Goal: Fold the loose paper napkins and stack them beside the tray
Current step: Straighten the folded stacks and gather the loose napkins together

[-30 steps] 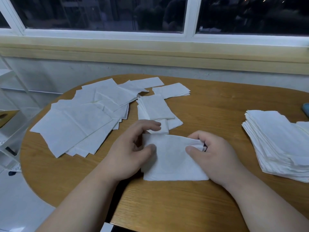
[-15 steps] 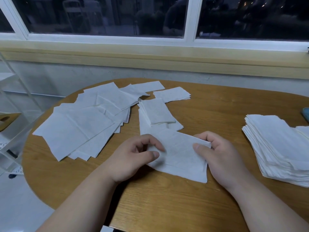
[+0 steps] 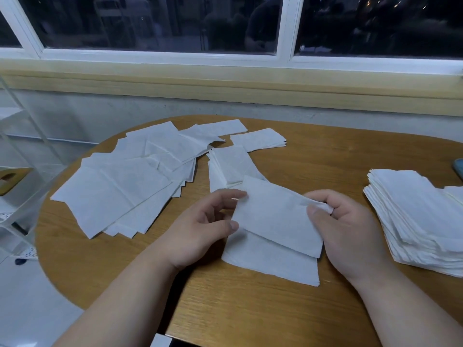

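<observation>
A white paper napkin [image 3: 275, 221] lies half folded on the wooden table [image 3: 250, 316], its upper flap raised and bent toward me over the lower half. My left hand [image 3: 200, 231] pinches the flap's left edge between thumb and fingers. My right hand [image 3: 343, 229] pinches the flap's right corner. Loose unfolded napkins [image 3: 125, 186] are spread over the table's left side. A few folded napkins [image 3: 230, 164] lie just behind the one I hold, and another [image 3: 258, 140] sits farther back. No tray is in view.
A tall stack of napkins [image 3: 416, 219] stands at the right edge of the table. A bluish object [image 3: 459, 166] shows at the far right. A white wire rack [image 3: 15, 186] stands left of the table. Window sill and wall run behind.
The napkin lay flat under both hands a second ago. Both hands have since lifted its far edge and brought the flap over toward me.
</observation>
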Demonstrator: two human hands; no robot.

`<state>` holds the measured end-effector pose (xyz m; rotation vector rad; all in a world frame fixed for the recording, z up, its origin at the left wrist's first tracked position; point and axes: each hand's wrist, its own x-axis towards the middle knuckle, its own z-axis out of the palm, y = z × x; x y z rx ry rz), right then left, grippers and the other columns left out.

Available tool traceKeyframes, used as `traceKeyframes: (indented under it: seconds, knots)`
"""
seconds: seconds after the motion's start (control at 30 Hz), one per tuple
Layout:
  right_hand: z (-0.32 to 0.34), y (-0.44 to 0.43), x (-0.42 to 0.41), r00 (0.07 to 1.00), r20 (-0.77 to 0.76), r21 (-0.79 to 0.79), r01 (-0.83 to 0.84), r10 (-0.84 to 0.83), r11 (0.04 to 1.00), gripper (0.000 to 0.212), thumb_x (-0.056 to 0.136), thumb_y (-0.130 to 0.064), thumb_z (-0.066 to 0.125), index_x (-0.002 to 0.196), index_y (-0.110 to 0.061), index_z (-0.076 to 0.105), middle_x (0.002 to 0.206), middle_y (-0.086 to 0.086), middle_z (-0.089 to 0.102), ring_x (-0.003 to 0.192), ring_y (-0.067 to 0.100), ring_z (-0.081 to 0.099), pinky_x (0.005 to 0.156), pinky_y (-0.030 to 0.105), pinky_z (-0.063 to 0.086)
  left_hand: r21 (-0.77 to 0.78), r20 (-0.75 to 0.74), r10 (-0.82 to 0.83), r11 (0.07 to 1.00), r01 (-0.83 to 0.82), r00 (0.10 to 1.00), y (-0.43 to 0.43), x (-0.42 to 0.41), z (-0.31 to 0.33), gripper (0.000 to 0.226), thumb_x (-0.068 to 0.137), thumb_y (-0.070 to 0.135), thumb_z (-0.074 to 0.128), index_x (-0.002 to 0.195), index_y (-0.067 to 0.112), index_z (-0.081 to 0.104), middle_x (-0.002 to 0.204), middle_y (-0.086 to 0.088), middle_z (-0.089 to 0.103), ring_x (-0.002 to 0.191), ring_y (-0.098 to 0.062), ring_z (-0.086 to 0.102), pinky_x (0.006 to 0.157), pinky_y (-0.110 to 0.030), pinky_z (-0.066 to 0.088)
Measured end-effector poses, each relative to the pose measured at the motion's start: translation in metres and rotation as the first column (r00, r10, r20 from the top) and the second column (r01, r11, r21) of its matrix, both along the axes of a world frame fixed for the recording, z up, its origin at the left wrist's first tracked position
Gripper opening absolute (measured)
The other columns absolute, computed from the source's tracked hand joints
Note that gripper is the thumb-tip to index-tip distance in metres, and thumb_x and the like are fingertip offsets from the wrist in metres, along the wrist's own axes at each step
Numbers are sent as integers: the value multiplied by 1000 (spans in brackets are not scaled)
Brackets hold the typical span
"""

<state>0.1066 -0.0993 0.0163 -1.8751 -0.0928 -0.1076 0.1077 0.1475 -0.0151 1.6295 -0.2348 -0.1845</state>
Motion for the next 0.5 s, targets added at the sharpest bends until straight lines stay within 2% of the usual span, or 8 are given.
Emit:
traceKeyframes:
  seconds: [0.07,0.13,0.23,0.3,0.37,0.5]
  knots:
    - [0,0,-1,1000,4,-17,17,-17,1000,36,97,-7,56,86,-36,76,85,-12,76,79,7,70,71,42,55,10,-1,2,1000,-2,1000,0,0,0,45,77,22,68,121,32,68,124,1,68,107,-27,64,95,-39,51]
    - [2,-2,0,999,1,60,43,-44,997,38,96,-5,57,88,-36,77,87,-8,77,81,10,72,71,41,56,-26,-7,3,1000,-3,1000,-1,0,0,37,77,21,68,114,25,69,122,-3,69,101,-29,62,92,-44,48]
    - [5,-8,3,995,-90,314,66,-40,947,34,94,3,56,86,-22,79,89,9,77,82,26,74,75,42,54,-80,-32,29,996,-32,999,-1,-1,-1,16,80,16,64,96,20,64,126,-8,67,97,-29,58,87,-44,43]
    - [6,-9,4,983,-181,381,29,43,924,29,92,4,56,86,-14,78,93,17,76,81,31,73,76,43,52,-153,-73,43,987,-53,996,-2,-2,0,10,82,18,61,90,16,56,125,-11,67,88,-29,55,82,-41,44]
    - [4,-7,3,961,-250,339,-28,118,941,27,92,5,55,87,-11,77,95,20,75,81,32,72,76,44,51,-191,-82,45,980,-60,996,-3,-2,0,8,87,20,53,87,14,50,121,-11,69,84,-27,55,76,-35,47]
    - [0,-1,-1,936,-310,218,-102,168,971,30,92,5,54,84,-13,77,93,20,75,83,33,70,75,45,49,-194,-91,36,980,-53,995,-3,-1,2,12,90,28,50,81,19,50,112,-16,65,85,-25,53,75,-33,46]
